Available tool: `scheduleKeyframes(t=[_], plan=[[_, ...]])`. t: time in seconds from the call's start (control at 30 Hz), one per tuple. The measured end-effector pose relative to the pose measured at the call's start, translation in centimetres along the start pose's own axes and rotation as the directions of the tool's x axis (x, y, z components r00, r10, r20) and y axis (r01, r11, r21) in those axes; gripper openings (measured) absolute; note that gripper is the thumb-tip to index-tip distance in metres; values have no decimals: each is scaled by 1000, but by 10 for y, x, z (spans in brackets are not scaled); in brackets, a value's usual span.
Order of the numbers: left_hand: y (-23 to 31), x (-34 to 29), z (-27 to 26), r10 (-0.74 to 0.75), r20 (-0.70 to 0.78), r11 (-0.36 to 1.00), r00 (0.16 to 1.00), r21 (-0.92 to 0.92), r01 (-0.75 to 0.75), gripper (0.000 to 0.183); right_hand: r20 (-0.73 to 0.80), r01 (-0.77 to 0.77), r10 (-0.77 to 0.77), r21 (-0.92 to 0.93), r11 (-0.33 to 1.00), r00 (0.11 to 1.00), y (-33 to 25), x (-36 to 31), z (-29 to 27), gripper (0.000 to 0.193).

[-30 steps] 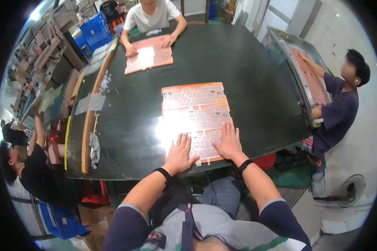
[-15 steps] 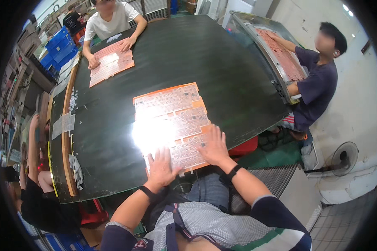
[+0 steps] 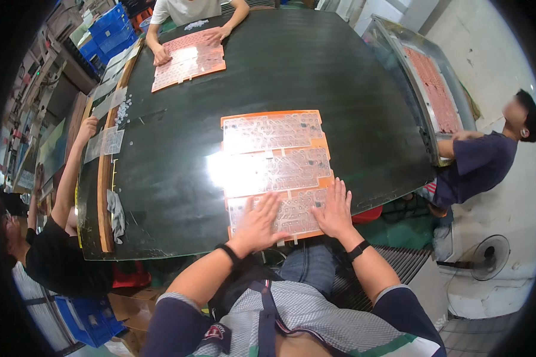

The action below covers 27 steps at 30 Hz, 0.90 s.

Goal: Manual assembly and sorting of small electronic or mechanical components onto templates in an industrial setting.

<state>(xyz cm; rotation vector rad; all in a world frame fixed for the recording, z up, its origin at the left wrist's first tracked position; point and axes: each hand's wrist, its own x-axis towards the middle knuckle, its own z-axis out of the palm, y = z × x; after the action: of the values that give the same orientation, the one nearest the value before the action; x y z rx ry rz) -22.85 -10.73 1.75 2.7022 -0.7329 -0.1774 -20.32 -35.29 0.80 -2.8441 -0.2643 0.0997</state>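
An orange board (image 3: pixel 317 114) lies on the dark table in front of me. Three clear, patterned plastic sheets with small round marks rest on it in rows: a far sheet (image 3: pixel 268 132), a middle sheet (image 3: pixel 292 165) and a near sheet (image 3: pixel 296 211). Flat on the left part of the near sheet is my left hand (image 3: pixel 258 224), its fingers stretched out. My right hand (image 3: pixel 336 209) lies at that sheet's right edge, fingers straight and close together. Neither hand grips anything. Bright glare hides part of the middle sheet's left side.
Across the dark table (image 3: pixel 179 149), a person's hands rest on another orange board (image 3: pixel 187 59). A wooden bar (image 3: pixel 105 208) with clear film pieces (image 3: pixel 104 144) and a grey cloth (image 3: pixel 116 217) runs along the left. At right, a person stands by a framed screen (image 3: pixel 431 89).
My left hand has slid farther over the near sheet. The person at right has drawn an arm back from the framed screen. At left, a person's arm now reaches toward the table edge.
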Motion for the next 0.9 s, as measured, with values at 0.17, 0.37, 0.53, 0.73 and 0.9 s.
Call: scheduleKeyframes(t=[0.17, 0.37, 0.53, 0.73, 0.9], plan=[[-35, -53, -16, -338, -18, 936, 941, 98, 338, 92, 174, -169, 163, 22, 985, 971, -17, 17, -31, 85], [-32, 19, -37, -354, -119, 930, 928, 61, 363, 90, 10, 186, -186, 27, 982, 982, -34, 115, -19, 74], [4, 111, 3, -23, -104, 995, 994, -102, 13, 90, -70, 56, -63, -97, 994, 995, -2, 89, 4, 79], [28, 151, 14, 181, -27, 984, 983, 11, -180, 96, -38, -27, 22, -138, 990, 999, 37, 70, -9, 82], [-9, 127, 1, 60, -44, 997, 997, -45, -62, 95, -18, -60, 58, -93, 994, 998, 28, 69, -20, 86]])
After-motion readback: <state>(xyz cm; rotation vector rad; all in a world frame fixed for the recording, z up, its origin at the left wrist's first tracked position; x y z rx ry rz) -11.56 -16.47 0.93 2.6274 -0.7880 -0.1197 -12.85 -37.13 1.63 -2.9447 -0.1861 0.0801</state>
